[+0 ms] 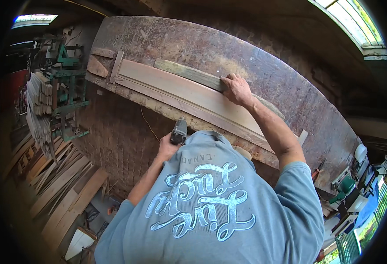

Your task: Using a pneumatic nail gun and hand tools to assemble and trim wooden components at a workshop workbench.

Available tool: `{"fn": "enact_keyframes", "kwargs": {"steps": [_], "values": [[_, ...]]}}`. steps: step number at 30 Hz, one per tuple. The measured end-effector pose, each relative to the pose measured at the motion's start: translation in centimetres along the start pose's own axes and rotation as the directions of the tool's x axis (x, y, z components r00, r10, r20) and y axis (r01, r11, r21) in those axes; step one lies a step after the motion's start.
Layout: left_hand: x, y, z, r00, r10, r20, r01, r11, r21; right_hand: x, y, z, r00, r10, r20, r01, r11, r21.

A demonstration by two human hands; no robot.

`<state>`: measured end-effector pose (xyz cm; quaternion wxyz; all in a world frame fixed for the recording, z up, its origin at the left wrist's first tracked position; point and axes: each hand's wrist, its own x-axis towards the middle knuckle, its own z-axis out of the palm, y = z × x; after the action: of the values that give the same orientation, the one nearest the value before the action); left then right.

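My left hand (168, 147) is low at the bench's near edge, closed around a dark grey hand-held power tool (179, 132); its front end is hard to make out. Farther right, my right hand (238, 89) curls its fingers over a long, worn greenish wooden strip (187, 73). This strip lies against the far side of a long, pale wooden panel (167, 85), along whose near side runs a narrow wooden rail (176, 104). Part of the panel's right end is hidden behind my right forearm and shirt.
The panel rests on a scuffed brown workbench (272, 70) with a curved-looking far edge. Wooden stop pieces (116, 67) sit at its left end. A thin yellow cord (148, 121) hangs below the near edge. Boards (77, 198) and a green metal rack (70, 83) stand left.
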<state>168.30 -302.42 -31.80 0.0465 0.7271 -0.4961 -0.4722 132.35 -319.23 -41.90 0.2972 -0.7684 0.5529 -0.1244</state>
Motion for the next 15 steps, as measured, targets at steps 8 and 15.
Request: {"fn": "enact_keyframes", "kwargs": {"steps": [8, 15], "values": [[0.5, -0.8, 0.4, 0.999, 0.044, -0.010, -0.044, 0.999, -0.002, -0.6, 0.3, 0.0, 0.999, -0.036, -0.038, 0.035, 0.999, -0.005], [0.0, -1.3, -0.1, 0.984, 0.158, -0.077, -0.157, 0.987, 0.023, -0.4, 0.5, 0.6, 1.000, 0.012, -0.015, -0.012, 1.000, 0.004]]}}
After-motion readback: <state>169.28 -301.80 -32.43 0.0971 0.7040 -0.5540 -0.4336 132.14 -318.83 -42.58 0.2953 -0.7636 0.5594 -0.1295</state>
